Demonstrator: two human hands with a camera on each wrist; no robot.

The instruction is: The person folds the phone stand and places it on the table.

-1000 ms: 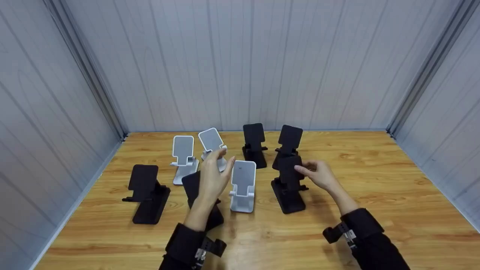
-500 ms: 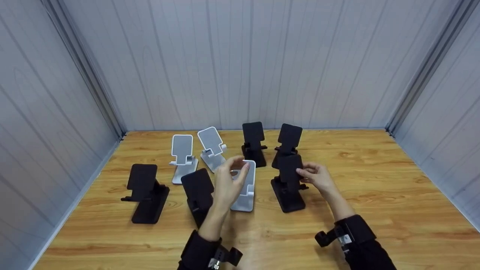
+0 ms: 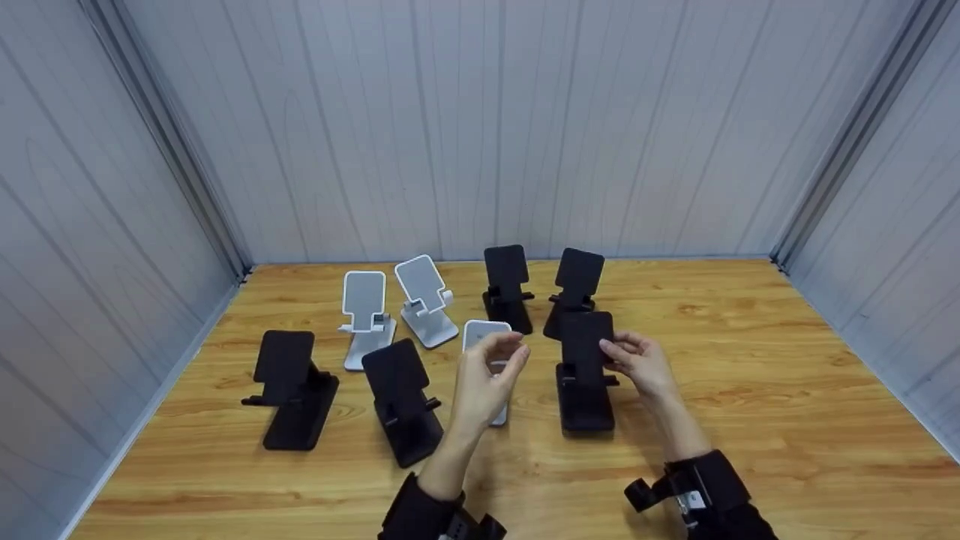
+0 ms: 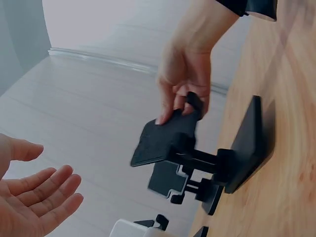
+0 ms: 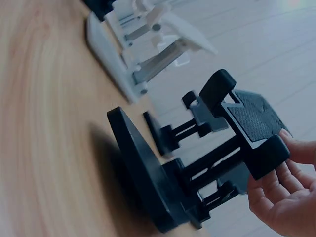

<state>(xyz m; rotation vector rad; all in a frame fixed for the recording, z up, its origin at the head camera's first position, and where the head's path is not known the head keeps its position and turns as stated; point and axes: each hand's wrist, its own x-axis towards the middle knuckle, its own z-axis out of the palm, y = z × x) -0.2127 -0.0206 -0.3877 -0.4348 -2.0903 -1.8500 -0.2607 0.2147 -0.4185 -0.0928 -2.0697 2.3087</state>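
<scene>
My right hand (image 3: 641, 367) pinches the right edge of a black phone stand (image 3: 586, 341) by its upper plate. In the right wrist view the thumb lies on the plate of this black phone stand (image 5: 254, 116) and the fingers are behind it; its base is tilted, with a shadow beside it on the wood. My left hand (image 3: 484, 382), fingers loosely bent and nothing between them, is in front of a white phone stand (image 3: 487, 328) and hides much of it. In the left wrist view the left hand (image 4: 37, 197) is apart from the black stand.
Two white stands (image 3: 364, 300) are at the back left. Behind the held one stand two more black stands (image 3: 507, 274). Another black stand (image 3: 401, 397) is left of my left hand, and one (image 3: 289, 375) is at far left. Pale panel walls (image 3: 480, 135) enclose the wooden table (image 3: 750, 360).
The left hand has moved right, from over the front-left black stand to in front of the white one. The black stand in my right hand has turned and shifted slightly right.
</scene>
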